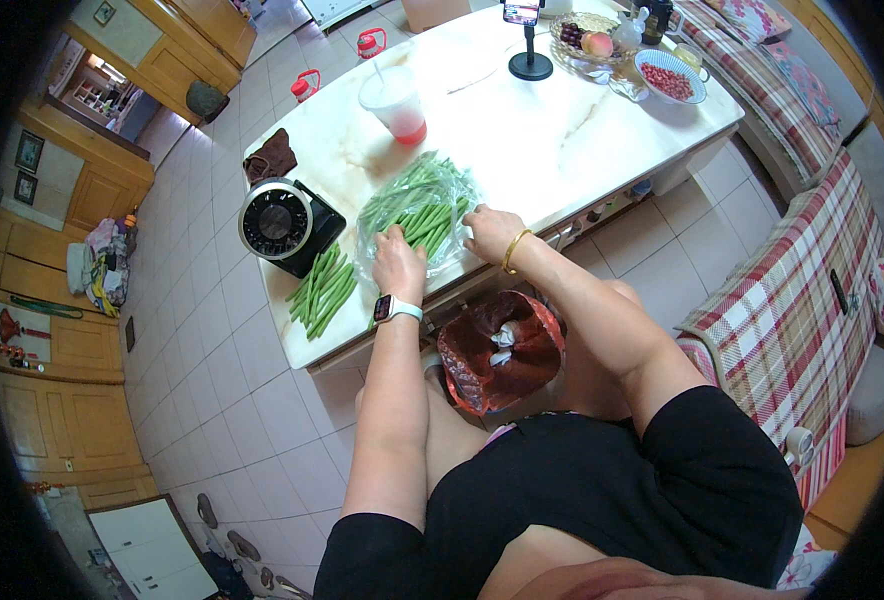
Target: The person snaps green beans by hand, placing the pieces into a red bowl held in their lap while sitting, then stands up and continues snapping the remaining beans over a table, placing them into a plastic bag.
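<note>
A clear plastic bag [373, 214] of long green beans [431, 225] lies on the marble-patterned table in front of me. My left hand [399, 262], wearing a watch with a pale band, pinches the near left edge of the bag's mouth. On the opposite side, my right hand [493, 231], with a gold bangle at the wrist, holds the bag's right edge. Beans show through the opening between both hands. Left of the bag rests a loose pile of green beans [323, 291], beside a black device [275, 221] with a round, silver-rimmed front.
Below the table edge, a red-bag-lined bin [479, 375] holds crumpled tissues. A plastic cup [397, 105] with red liquid and a brown cloth [271, 156] stand farther back. A phone stand [530, 66], fruit basket [584, 41] and bowl of red pieces [671, 79] occupy the far side.
</note>
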Motion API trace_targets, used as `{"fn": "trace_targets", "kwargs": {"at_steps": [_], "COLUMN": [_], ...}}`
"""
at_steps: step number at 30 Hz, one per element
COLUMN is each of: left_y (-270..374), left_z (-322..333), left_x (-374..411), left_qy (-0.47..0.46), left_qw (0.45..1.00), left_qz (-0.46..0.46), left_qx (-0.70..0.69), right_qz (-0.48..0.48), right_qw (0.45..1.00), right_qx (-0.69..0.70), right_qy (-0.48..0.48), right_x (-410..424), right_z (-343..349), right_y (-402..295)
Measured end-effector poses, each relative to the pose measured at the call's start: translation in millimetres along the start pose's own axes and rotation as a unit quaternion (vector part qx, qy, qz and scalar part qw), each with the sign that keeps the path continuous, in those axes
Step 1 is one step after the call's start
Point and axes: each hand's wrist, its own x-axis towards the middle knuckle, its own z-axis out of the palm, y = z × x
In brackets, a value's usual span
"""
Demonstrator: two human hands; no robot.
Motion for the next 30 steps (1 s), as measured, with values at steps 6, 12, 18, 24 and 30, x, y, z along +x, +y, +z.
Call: {"fn": "trace_targets", "kwargs": {"at_steps": [6,12,18,24,30], "left_y": [-20.3,-19.5,-26.9,-12.3,14.1], "left_z": [4.8,6.2,13.9,-3.7,-44.3], "left_x": [5.0,6.4,5.8,2.2,-7.1], "left_qy": [-0.051,-0.060,-0.036,0.011,0.024], "left_qw": [0.999,0.998,0.998,0.995,0.993], "left_qz": [0.014,0.019,0.055,0.094,0.096], "left_qx": [0.014,0.012,-0.020,-0.034,-0.064], "right_qz": [-0.007,-0.005,-0.007,-0.022,-0.072], "right_qw": [1.000,1.000,1.000,0.999,0.969], "right_qx": [-0.005,-0.004,0.002,0.028,0.173], "right_qy": [-0.014,-0.019,-0.016,0.035,0.162], "right_x": [-0.5,-2.2,-1.2,-3.5,-2.5], "right_z": [-1.9,-3.3,-3.4,-7.9,-18.4], "right_y": [-1.4,-2.3,-2.7,-3.4,-9.6]}}
